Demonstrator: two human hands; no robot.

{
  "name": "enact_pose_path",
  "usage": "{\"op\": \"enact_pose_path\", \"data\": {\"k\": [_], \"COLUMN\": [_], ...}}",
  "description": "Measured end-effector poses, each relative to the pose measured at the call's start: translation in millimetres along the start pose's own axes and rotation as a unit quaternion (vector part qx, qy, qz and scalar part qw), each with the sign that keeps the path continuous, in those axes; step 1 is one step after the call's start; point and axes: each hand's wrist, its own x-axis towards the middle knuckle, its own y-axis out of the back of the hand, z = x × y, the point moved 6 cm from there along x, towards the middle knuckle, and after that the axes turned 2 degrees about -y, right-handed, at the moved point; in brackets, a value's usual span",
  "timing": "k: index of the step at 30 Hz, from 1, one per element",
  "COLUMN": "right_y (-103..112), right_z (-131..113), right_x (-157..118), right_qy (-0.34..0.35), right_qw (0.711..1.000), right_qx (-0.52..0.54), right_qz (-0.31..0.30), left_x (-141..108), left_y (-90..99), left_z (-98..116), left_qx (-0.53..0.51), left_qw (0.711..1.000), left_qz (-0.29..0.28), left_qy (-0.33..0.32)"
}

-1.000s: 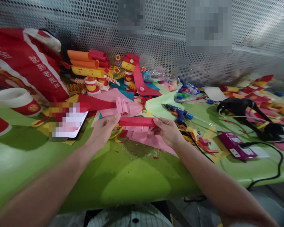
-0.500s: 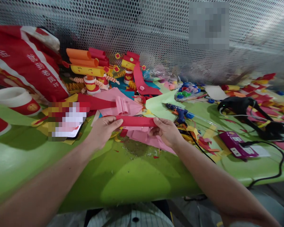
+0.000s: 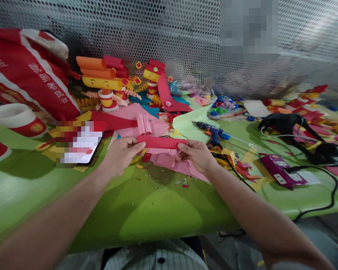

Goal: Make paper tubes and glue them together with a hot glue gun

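Note:
A red paper strip is stretched level between my two hands, above the table. My left hand pinches its left end between thumb and fingers. On the right end, my right hand has its thumb pressed on the front face, with the fingers behind and partly hidden. Pink paper pieces lie below the strip. Just beyond it stands a rolled pink paper piece on a pink sheet. A blue glue gun rests to the right of my right hand.
Paper figures stand at the back left, near a red bag. A phone and paper cups are at left. At right are a purple power strip with a black cable and a black strap device.
My right hand has slid slightly left along the strip, so a bit of its right end now shows past my thumb. My left hand still grips the other end.

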Motion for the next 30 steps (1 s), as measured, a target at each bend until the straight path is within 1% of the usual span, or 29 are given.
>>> {"op": "enact_pose_path", "data": {"k": [4, 8, 12, 15, 24, 30], "right_y": [0, 2, 3, 4, 4, 9], "right_z": [-1, -2, -3, -3, -4, -7], "right_x": [1, 1, 2, 3, 3, 5], "right_qy": [0.014, 0.034, 0.050, 0.054, 0.067, 0.083], "right_qw": [1.000, 0.999, 0.999, 0.998, 0.998, 0.996], "right_qx": [0.001, -0.003, -0.011, -0.016, -0.013, 0.028], "right_qz": [-0.007, 0.004, 0.007, 0.012, 0.010, 0.005], "left_x": [-2, -5, -6, -5, 0, 0], "left_y": [-0.7, -4.0, -6.5, -6.4, -6.2, -4.3], "left_z": [4, 8, 5, 4, -3, 0], "left_qx": [-0.011, -0.048, -0.094, -0.113, -0.121, -0.128], "left_qw": [1.000, 0.999, 0.994, 0.992, 0.991, 0.991], "left_qz": [0.000, -0.013, -0.034, -0.042, -0.044, -0.037], "left_qy": [0.002, 0.005, 0.032, 0.039, 0.031, 0.012]}}
